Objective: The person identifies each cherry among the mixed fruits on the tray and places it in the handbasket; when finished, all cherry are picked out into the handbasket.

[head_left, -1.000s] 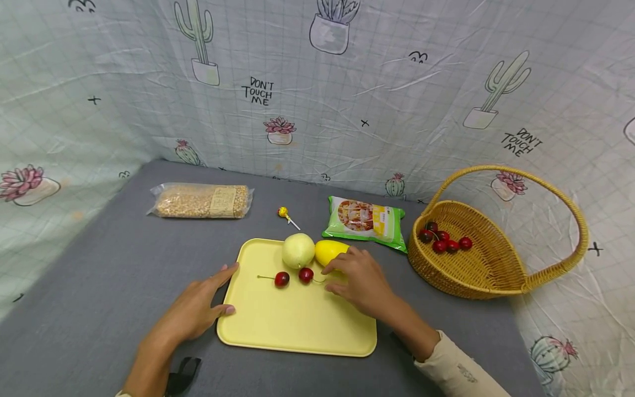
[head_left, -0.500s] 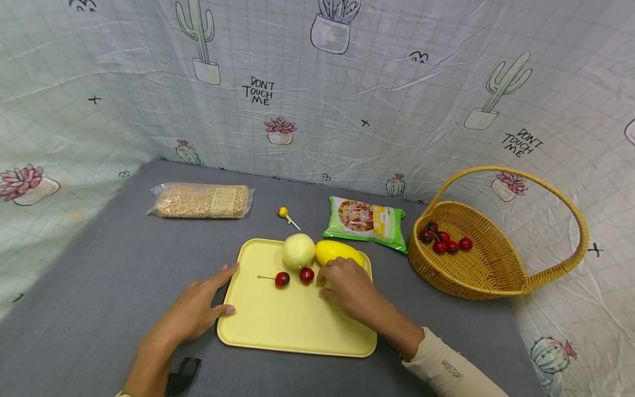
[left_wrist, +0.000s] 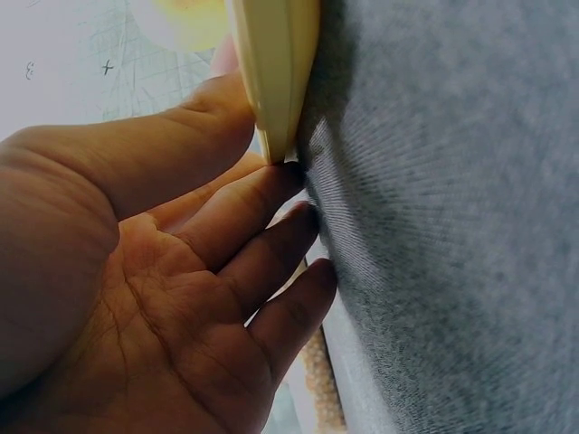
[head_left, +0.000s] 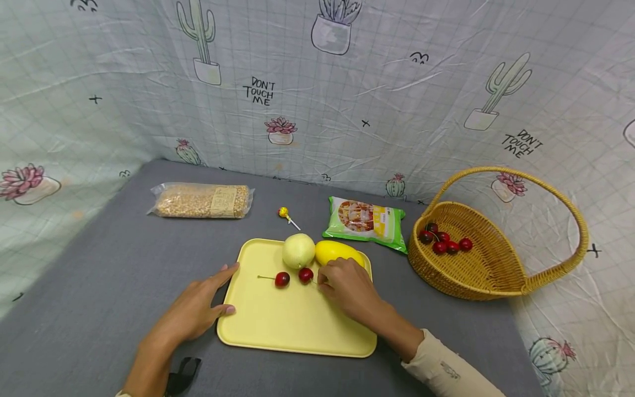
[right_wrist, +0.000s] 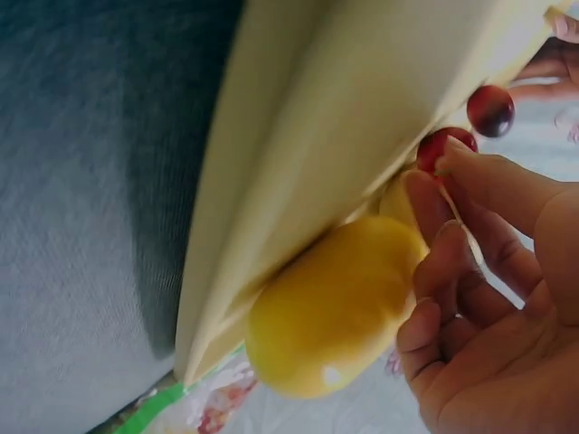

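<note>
In the head view my left hand (head_left: 190, 309) rests at the left edge of the yellow tray (head_left: 292, 331), thumb and index finger spread apart along the rim. My right hand (head_left: 349, 289) is over the tray's right half, thumb and fingertips pinching the stem of a dark red cherry (head_left: 305, 275). The right wrist view has that cherry (right_wrist: 441, 149) right at the fingertips, its thin stem running back between the fingers. A second cherry (head_left: 282, 279) lies to its left, stem pointing left. Behind them sit a pale green round fruit (head_left: 298, 251) and a yellow mango-like fruit (head_left: 339, 252).
A wicker basket (head_left: 471, 281) with a tall handle holds several cherries (head_left: 440, 246) at the right. Behind the tray lie a green snack packet (head_left: 366, 221), a lollipop (head_left: 284, 212) and a bag of yellow kernels (head_left: 200, 200). A patterned curtain (head_left: 307, 149) closes the back.
My right hand has come down and left from beside the yellow fruit, and its fingers have closed on the cherry's stem. My left hand has stayed at the tray's edge.
</note>
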Demonstrator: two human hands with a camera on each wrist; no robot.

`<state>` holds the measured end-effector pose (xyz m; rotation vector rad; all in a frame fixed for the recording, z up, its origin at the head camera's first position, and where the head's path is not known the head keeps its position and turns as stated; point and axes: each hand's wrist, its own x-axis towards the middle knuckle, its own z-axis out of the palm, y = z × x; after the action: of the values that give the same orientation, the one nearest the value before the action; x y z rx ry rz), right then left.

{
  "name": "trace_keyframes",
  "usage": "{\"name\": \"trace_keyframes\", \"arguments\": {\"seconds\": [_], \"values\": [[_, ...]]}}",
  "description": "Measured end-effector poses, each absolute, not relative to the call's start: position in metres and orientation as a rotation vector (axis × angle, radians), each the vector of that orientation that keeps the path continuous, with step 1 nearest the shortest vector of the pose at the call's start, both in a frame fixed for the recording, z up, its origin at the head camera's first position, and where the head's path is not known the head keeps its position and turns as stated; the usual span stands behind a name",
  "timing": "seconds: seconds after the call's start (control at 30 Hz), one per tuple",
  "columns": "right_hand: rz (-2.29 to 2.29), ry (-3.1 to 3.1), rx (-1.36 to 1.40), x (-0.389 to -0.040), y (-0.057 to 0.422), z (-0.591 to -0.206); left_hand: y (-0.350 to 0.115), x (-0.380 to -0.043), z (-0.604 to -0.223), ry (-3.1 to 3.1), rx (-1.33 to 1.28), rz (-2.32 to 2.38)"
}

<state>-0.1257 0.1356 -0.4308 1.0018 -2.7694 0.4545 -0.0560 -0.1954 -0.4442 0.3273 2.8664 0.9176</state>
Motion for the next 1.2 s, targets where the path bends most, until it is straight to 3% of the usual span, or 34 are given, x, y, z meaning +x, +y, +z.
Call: {"name": "trace_keyframes", "arguments": {"seconds": [1.2], "values": [[0.783, -2.545, 0.64, -0.142, 0.225, -0.387, -0.197, -0.059, -0.445, 2.851, 0.352, 0.909]]}}
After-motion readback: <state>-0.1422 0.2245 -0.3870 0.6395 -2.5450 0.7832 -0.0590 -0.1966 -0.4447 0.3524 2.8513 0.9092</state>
